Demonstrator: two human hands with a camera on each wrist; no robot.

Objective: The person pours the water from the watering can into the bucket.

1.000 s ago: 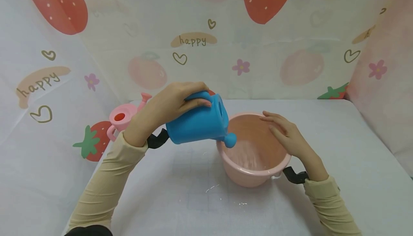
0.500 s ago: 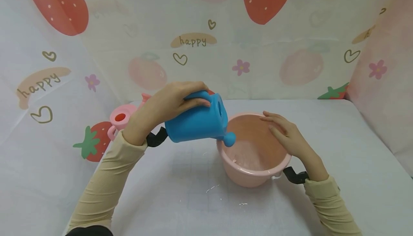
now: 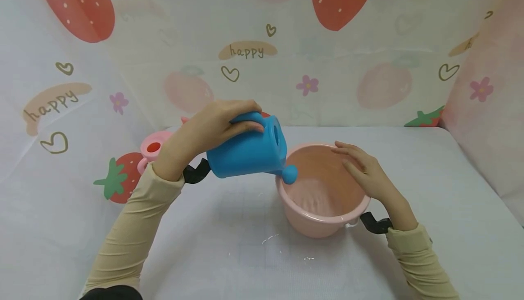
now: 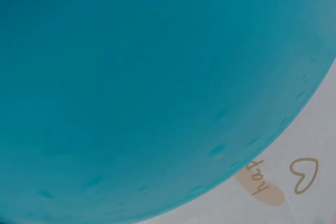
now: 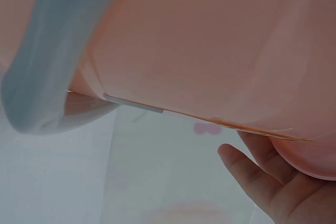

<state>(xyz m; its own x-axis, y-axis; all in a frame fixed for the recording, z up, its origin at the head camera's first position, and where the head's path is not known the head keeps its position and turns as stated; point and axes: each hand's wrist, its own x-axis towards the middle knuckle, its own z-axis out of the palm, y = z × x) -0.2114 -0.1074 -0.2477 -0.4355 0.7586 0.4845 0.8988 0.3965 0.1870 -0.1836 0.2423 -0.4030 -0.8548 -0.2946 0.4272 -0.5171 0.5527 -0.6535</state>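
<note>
My left hand [image 3: 221,122] grips a blue watering can [image 3: 245,159] by its top handle and holds it tilted in the air. Its round spout head [image 3: 289,175] hangs over the left rim of a pink bucket [image 3: 311,229]. Rippled water [image 3: 315,200] shows at the bucket's bottom. The can's base [image 4: 131,93] fills most of the left wrist view. On the bucket's right rim rests my right hand [image 3: 370,177], fingers loosely extended. The right wrist view has the bucket's outer wall [image 5: 210,40] close up, with fingers [image 5: 252,174] beside the rim.
A pink watering can [image 3: 152,143] stands at the back left, partly behind my left forearm. Small wet spots [image 3: 309,258] lie on the white table [image 3: 229,245] in front of the bucket. A strawberry-print backdrop [image 3: 262,81] encloses the back and sides.
The blue watering can and left hand have shifted slightly left and up, covering more of the pink can. Ripples in the bucket have changed shape. The right hand stays on the rim.
</note>
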